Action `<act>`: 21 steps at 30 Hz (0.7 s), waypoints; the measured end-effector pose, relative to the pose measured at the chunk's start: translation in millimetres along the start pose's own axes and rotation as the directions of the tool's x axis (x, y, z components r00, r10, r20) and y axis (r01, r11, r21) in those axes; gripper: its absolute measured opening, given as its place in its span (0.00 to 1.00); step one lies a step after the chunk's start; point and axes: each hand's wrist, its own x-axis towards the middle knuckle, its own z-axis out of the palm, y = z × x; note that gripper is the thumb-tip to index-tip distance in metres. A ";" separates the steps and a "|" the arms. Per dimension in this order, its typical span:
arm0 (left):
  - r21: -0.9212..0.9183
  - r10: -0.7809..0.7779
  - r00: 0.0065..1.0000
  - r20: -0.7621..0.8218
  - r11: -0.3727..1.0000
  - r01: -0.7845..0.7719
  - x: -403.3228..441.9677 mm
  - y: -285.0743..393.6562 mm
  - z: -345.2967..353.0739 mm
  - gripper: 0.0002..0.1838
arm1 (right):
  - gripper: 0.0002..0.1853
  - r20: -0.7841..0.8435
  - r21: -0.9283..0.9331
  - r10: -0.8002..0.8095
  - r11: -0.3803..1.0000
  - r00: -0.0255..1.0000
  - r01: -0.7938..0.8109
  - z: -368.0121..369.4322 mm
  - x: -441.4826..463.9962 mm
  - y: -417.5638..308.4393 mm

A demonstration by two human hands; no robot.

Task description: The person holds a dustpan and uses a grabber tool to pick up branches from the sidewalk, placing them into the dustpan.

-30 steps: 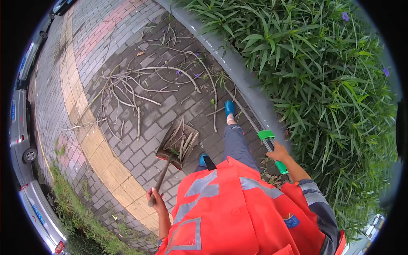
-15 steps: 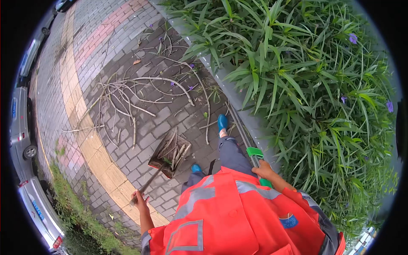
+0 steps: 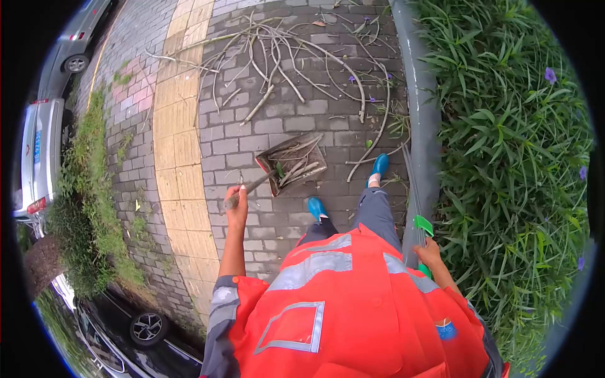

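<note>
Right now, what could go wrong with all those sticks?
The loose sticks in the open dustpan might slide out if the left hand tips its handle.

The right shoe is very close to a branch on the paving, so a foot could catch on it and trip.

The right hand holds a green-handled tool whose long shaft runs beside the right leg, so it might get in the way too.
</note>
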 end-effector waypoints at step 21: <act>-0.408 -0.367 0.844 -0.392 0.891 0.198 -136.1 -20.2 3.8 0.14 | 0.27 0.032 -0.287 -0.514 0.816 0.857 0.501 -40.4 27.0 -152.0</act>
